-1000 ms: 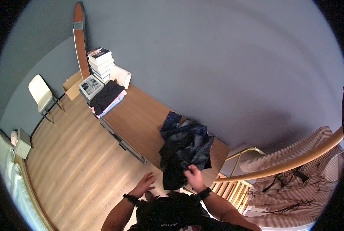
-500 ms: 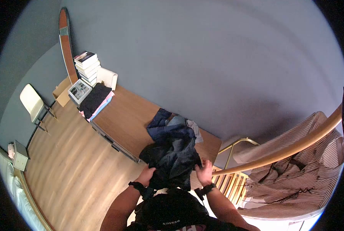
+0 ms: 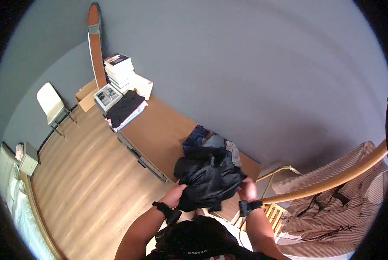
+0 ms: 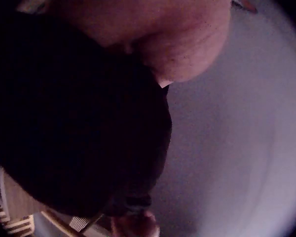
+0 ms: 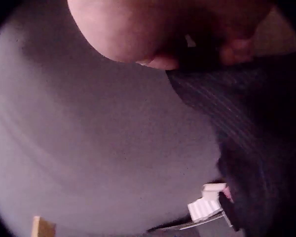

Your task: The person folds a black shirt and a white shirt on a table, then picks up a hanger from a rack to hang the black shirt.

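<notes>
A black garment (image 3: 209,177) hangs bunched between my two hands, over the near end of the brown table (image 3: 159,125). My left hand (image 3: 174,194) grips its left edge, and my right hand (image 3: 247,189) pinches its right edge. In the right wrist view the thumb of my right hand (image 5: 123,29) presses on the dark cloth (image 5: 256,128). The left wrist view is largely filled by the black cloth (image 4: 79,108) below my left hand (image 4: 187,39). Behind it on the table lie crumpled dark blue clothing (image 3: 196,139) and a light grey cloth (image 3: 233,151).
Folded clothes (image 3: 126,108), a grey-framed box (image 3: 108,97) and stacked books (image 3: 119,69) occupy the table's far end. A curved wooden rail (image 3: 332,182) and striped fabric (image 3: 341,212) stand at the right, beside a slatted wooden piece (image 3: 274,214). A wall runs behind the table.
My left hand, earlier apart from the garment, has taken hold of its left edge. My right hand moved to the right edge. The black garment is spread wider, and the grey cloth behind has come into view.
</notes>
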